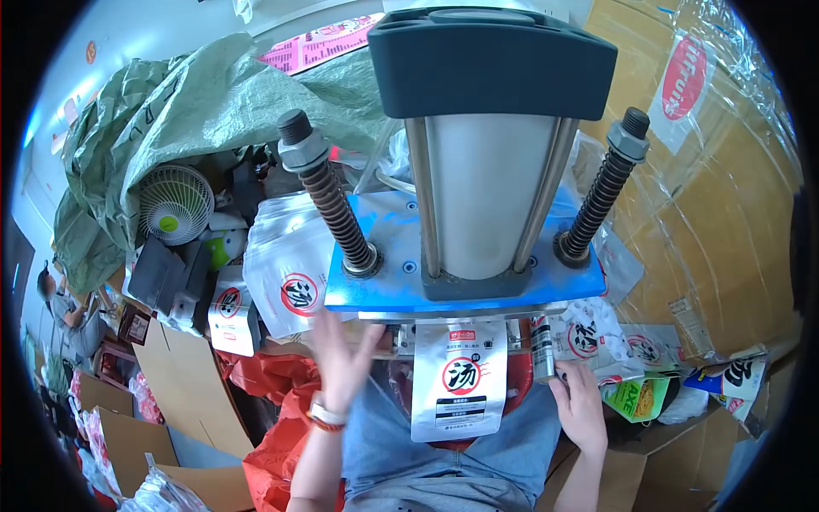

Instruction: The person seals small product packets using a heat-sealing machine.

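Note:
My left hand (pixel 339 363) is raised with its fingers spread, left of a white printed bag (pixel 459 384), and holds nothing. The bag hangs down from under the blue plate (pixel 384 290) of a press, its printed face showing. My right hand (pixel 577 397) is right of the bag, its fingers bent at the lower end of a slim can (pixel 543 350); whether it grips the can is unclear. Stacks of similar bags lie left (pixel 294 282) and right (pixel 589 337) of the press.
Above the plate stands a large cylinder (pixel 486 188) between two spring posts. A fan (pixel 177 205) and a green sack (pixel 205 111) are at left. Cardboard (pixel 717 213) rises at right. Red bags (pixel 277 435) lie lower left. Another person (pixel 68 311) is at far left.

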### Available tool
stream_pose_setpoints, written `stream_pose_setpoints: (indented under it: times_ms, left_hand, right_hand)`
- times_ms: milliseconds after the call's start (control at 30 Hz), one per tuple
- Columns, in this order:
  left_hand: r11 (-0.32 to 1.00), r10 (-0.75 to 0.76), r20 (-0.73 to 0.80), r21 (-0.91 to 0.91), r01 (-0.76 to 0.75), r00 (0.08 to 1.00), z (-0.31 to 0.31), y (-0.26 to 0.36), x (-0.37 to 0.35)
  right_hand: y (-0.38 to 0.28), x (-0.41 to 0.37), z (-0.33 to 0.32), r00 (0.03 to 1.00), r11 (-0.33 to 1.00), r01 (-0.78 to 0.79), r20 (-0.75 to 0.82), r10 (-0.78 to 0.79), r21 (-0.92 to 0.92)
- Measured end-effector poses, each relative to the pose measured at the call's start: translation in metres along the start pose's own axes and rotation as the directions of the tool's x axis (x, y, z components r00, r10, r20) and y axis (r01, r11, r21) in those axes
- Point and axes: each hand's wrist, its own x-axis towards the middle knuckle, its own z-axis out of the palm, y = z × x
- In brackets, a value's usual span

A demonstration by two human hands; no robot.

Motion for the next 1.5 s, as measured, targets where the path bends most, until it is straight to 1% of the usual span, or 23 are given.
stream_pose_setpoints:
  times_ms: [67, 100, 133, 167, 200, 267, 300, 367, 467, 567, 667, 733, 833, 1000, 1033, 1100, 1167, 1233, 1300, 1333, 1400, 1467, 1500]
  left_hand:
    - [0.879, -0.001, 0.142, 0.472, -0.067, 0.990, -0.001, -0.060, 0.007]
    - [0.834, 0.090, 0.193, 0.521, -0.179, 0.977, 0.000, -0.081, -0.002]
    - [0.876, 0.113, 0.293, 0.421, -0.235, 0.949, -0.013, -0.076, -0.011]
    - [0.905, 0.152, 0.395, 0.312, -0.288, 0.906, -0.026, -0.069, -0.018]
    - [0.905, 0.275, 0.298, 0.240, -0.350, 0.914, -0.027, -0.068, -0.029]
    - [0.932, 0.336, 0.098, 0.111, -0.346, 0.937, -0.025, -0.082, -0.044]
    - [0.971, 0.238, 0.025, 0.008, -0.239, 0.971, -0.033, -0.061, -0.043]
    - [0.978, -0.062, 0.159, -0.185, 0.092, 0.985, -0.046, -0.041, -0.054]
    - [0.929, 0.345, -0.036, -0.130, -0.347, 0.938, -0.056, 0.016, -0.062]
    - [0.850, 0.526, 0.048, -0.026, -0.526, 0.849, -0.072, 0.049, -0.072]
    - [0.748, 0.654, 0.124, -0.250, -0.615, 0.746, -0.093, 0.058, -0.070]
    - [0.721, 0.685, 0.193, -0.312, -0.618, 0.702, -0.099, 0.073, -0.071]
    - [0.818, 0.570, 0.124, -0.186, -0.545, 0.812, -0.073, 0.063, -0.074]
    - [0.781, 0.620, 0.205, -0.255, -0.570, 0.757, -0.073, 0.080, -0.074]
    - [0.751, 0.653, 0.243, -0.329, -0.572, 0.717, -0.075, 0.080, -0.070]
    - [0.716, 0.676, 0.306, -0.485, -0.502, 0.670, -0.074, 0.074, -0.068]
    - [0.771, 0.579, 0.435, -0.567, -0.289, 0.689, -0.060, 0.071, -0.073]
    - [0.809, 0.336, 0.598, -0.579, 0.101, 0.728, -0.024, 0.057, -0.080]
    - [0.655, 0.033, 0.733, -0.529, 0.540, 0.679, 0.005, 0.050, -0.080]
    - [0.491, -0.014, 0.748, -0.573, 0.656, 0.664, 0.011, 0.052, -0.073]
    - [0.210, -0.069, 0.794, -0.581, 0.787, 0.604, 0.012, 0.063, -0.050]
    - [0.116, -0.042, 0.842, -0.531, 0.839, 0.538, 0.021, 0.060, -0.037]
    - [0.089, -0.016, 0.821, -0.568, 0.818, 0.571, 0.027, 0.059, -0.038]
  right_hand:
    - [0.007, -0.004, -0.007, 0.978, 0.888, -0.206, 0.118, 0.172, 0.411]
    - [0.012, -0.002, -0.008, 0.990, 0.864, -0.144, 0.059, 0.131, 0.483]
    - [0.010, -0.001, -0.008, 0.990, 0.866, -0.139, 0.053, 0.129, 0.481]
    - [0.005, -0.003, -0.007, 0.986, 0.712, -0.118, -0.001, 0.164, 0.692]
    - [-0.002, -0.011, -0.006, 0.975, 0.511, -0.084, -0.035, 0.219, 0.855]
    - [-0.026, -0.015, -0.017, 0.980, 0.498, -0.013, -0.087, 0.178, 0.867]
    - [-0.045, -0.012, -0.024, 0.977, 0.590, 0.073, -0.177, 0.119, 0.804]
    - [-0.070, -0.004, -0.036, 0.917, 0.818, 0.355, -0.338, -0.211, 0.453]
    - [-0.104, 0.007, -0.027, 0.849, 0.860, 0.482, -0.332, -0.411, 0.168]
    - [-0.114, 0.014, -0.009, 0.782, 0.762, 0.618, -0.046, -0.622, 0.195]
    - [-0.120, 0.003, -0.053, 0.734, 0.674, 0.648, -0.052, -0.678, 0.354]
    - [-0.122, -0.005, -0.056, 0.778, 0.732, 0.616, -0.082, -0.622, 0.291]
    - [-0.114, -0.010, -0.055, 0.872, 0.879, 0.476, -0.146, -0.467, 0.032]
    - [-0.109, -0.003, -0.051, 0.849, 0.849, 0.528, -0.020, -0.528, 0.015]
    - [-0.113, -0.005, -0.059, 0.858, 0.849, 0.510, -0.012, -0.514, 0.139]
    - [-0.112, -0.005, -0.062, 0.846, 0.785, 0.487, 0.015, -0.533, 0.381]
    - [-0.105, 0.004, -0.057, 0.842, 0.822, 0.505, 0.061, -0.536, 0.264]
    - [-0.095, 0.018, -0.031, 0.923, 0.912, 0.371, 0.041, -0.384, 0.175]
    - [-0.082, 0.018, -0.025, 0.960, 0.936, 0.278, -0.095, -0.263, 0.218]
    - [-0.080, 0.013, -0.033, 0.980, 0.941, 0.187, -0.117, -0.160, 0.282]
    - [-0.063, 0.009, -0.038, 0.969, 0.925, 0.087, -0.246, 0.008, 0.369]
    - [-0.044, 0.029, -0.028, 0.925, 0.964, 0.018, -0.371, 0.085, 0.265]
    - [-0.030, 0.046, -0.012, 0.897, 0.980, -0.028, -0.428, 0.111, 0.195]
